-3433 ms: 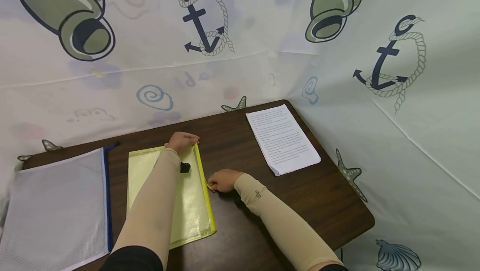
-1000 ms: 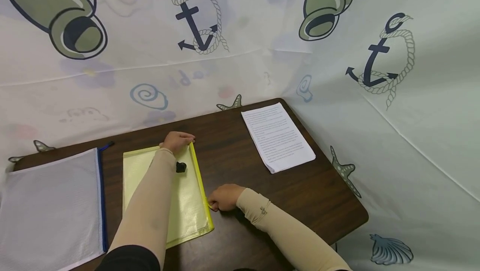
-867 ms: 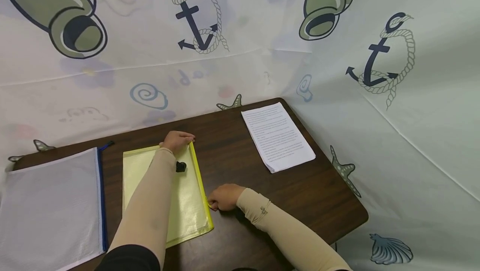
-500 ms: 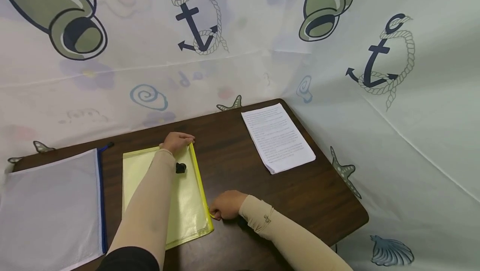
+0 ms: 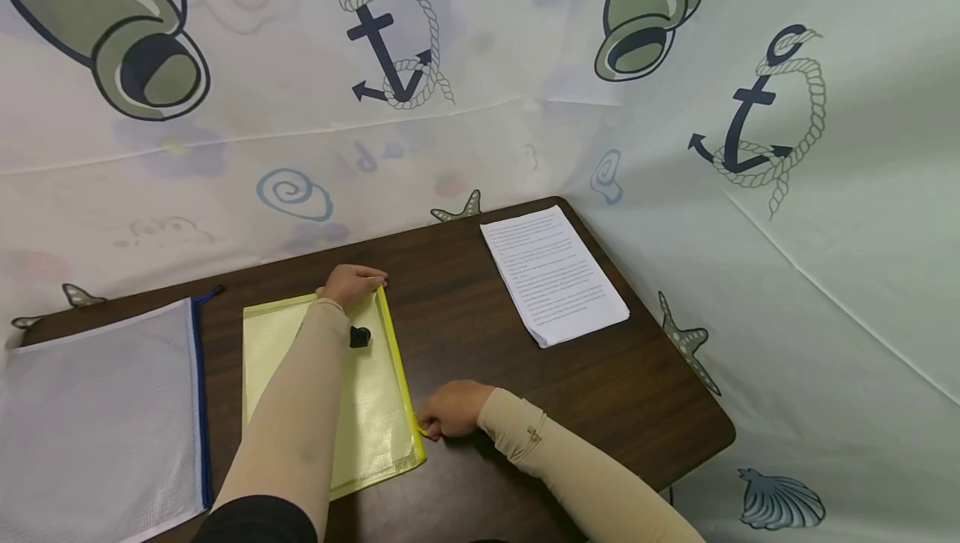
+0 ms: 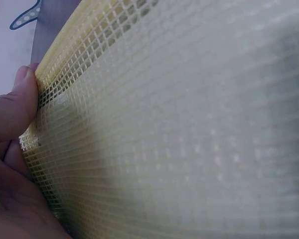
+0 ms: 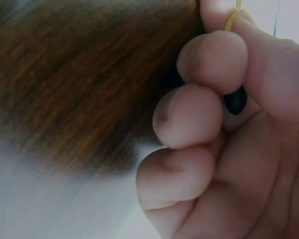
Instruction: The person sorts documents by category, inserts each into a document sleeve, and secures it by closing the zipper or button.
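A yellow mesh zipper pouch (image 5: 375, 409) lies on the dark wooden table, its bright yellow zipper edge facing right. My left hand (image 5: 354, 284) pinches the pouch's far right corner; in the left wrist view, the thumb (image 6: 24, 94) lies against the mesh, which bulges up close to the camera. Farther down the zipper edge, near the front corner, my right hand (image 5: 455, 408) pinches the zipper's pull tab. The right wrist view shows a bit of yellow cord (image 7: 231, 21) between thumb and forefinger, and a black end (image 7: 235, 101) peeking out among the curled fingers.
On the left lies a white mesh pouch (image 5: 105, 418) with a blue zipper edge. A stack of printed paper (image 5: 557, 276) sits at the back right of the table (image 5: 637, 401). Patterned cloth (image 5: 495, 134) hangs behind and to the right.
My right hand has slid along the zipper edge toward the near corner, drawing the pull tab with it, and has stayed put over the last half second. The left hand keeps its grip on the far corner.
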A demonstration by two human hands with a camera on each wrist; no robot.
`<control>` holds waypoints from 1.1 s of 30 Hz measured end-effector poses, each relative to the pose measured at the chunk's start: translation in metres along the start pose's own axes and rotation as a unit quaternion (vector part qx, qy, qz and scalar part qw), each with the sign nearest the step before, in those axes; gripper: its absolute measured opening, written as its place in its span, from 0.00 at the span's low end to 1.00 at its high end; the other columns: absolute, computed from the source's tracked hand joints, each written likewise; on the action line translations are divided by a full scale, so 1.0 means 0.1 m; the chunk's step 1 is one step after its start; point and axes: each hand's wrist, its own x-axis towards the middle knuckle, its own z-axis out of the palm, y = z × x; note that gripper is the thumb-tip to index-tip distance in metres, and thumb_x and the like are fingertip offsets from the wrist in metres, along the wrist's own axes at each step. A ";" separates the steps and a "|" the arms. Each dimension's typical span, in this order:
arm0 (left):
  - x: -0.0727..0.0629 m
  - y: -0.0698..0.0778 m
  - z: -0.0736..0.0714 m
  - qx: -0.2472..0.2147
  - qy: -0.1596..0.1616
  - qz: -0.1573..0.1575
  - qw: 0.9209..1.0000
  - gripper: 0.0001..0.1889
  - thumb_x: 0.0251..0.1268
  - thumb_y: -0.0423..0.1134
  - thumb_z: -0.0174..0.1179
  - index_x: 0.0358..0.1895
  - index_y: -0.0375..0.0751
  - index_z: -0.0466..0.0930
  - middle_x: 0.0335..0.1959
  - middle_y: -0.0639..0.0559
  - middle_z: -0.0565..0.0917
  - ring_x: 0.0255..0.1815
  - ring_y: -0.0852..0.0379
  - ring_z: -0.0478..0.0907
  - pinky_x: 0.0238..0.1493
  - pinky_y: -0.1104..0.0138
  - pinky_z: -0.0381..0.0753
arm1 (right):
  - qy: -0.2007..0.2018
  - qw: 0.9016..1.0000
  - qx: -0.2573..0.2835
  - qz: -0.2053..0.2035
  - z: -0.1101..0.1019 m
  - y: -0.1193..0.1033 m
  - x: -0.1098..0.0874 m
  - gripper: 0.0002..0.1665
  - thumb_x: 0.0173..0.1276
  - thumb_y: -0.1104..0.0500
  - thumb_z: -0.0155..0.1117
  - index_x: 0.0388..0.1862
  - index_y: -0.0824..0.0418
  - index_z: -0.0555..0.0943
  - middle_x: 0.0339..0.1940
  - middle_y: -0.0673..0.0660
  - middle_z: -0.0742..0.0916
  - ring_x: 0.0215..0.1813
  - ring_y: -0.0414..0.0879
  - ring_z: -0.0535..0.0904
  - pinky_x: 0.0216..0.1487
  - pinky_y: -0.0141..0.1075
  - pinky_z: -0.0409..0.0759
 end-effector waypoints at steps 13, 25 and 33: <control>-0.02 -0.02 0.01 -0.009 0.003 -0.001 1.000 0.19 0.79 0.48 0.56 0.61 0.41 0.84 0.61 0.41 0.82 0.77 0.36 0.59 0.65 0.24 0.27 | -0.010 0.998 -0.053 -0.029 0.08 -0.17 -0.20 0.19 0.72 0.60 0.65 0.20 0.46 0.74 0.18 0.41 0.70 0.22 0.35 0.60 0.25 0.28 0.59; -0.02 -0.06 0.03 -0.024 0.007 -0.008 1.000 0.18 0.78 0.46 0.56 0.61 0.41 0.84 0.58 0.42 0.84 0.76 0.38 0.61 0.67 0.26 0.27 | -0.019 0.996 -0.075 -0.047 0.15 -0.31 -0.32 0.24 0.66 0.62 0.70 0.16 0.46 0.68 0.16 0.41 0.66 0.21 0.34 0.55 0.24 0.27 0.56; 0.00 -0.08 0.07 -0.016 0.014 -0.010 1.000 0.19 0.78 0.49 0.57 0.61 0.44 0.84 0.59 0.44 0.84 0.75 0.38 0.63 0.68 0.27 0.32 | 0.010 0.994 -0.101 -0.037 0.11 -0.34 -0.41 0.22 0.66 0.61 0.69 0.18 0.46 0.70 0.16 0.41 0.67 0.21 0.35 0.58 0.23 0.28 0.58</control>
